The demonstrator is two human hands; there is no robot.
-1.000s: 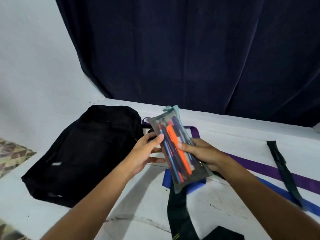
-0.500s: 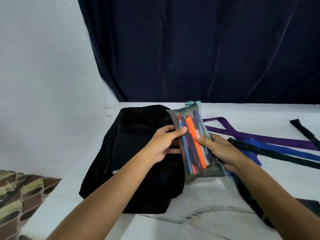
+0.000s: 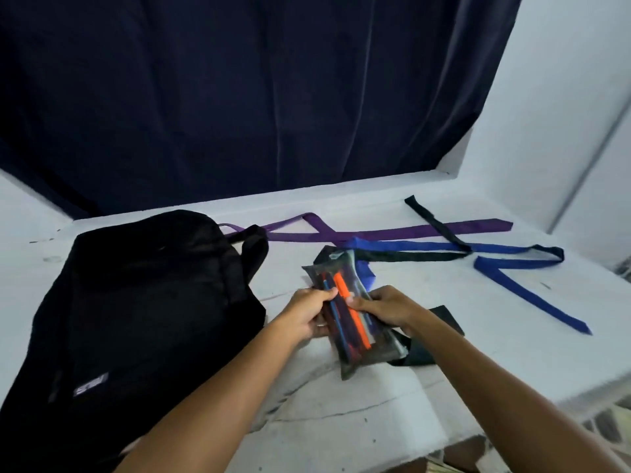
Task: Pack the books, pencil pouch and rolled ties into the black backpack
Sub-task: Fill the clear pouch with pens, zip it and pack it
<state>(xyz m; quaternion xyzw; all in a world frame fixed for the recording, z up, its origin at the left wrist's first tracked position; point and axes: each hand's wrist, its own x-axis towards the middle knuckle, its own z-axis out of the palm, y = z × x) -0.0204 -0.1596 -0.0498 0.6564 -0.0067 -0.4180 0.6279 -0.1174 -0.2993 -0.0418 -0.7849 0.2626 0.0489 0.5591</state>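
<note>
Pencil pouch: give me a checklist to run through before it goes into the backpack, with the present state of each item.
1. Grip on the pencil pouch: left hand and right hand both pinch it. Ok.
2. Pouch closed so the pens stay in: zipper cannot be made out. Cannot tell.
3. Black backpack open to receive it: lies flat on the white surface, no opening visible. Not ok.
4. Path from pouch to backpack: nothing lies between them. Ok.
5. Ties rolled: purple tie and blue tie lie unrolled. Not ok.
6. Books at hand: none in view. Cannot tell.
</note>
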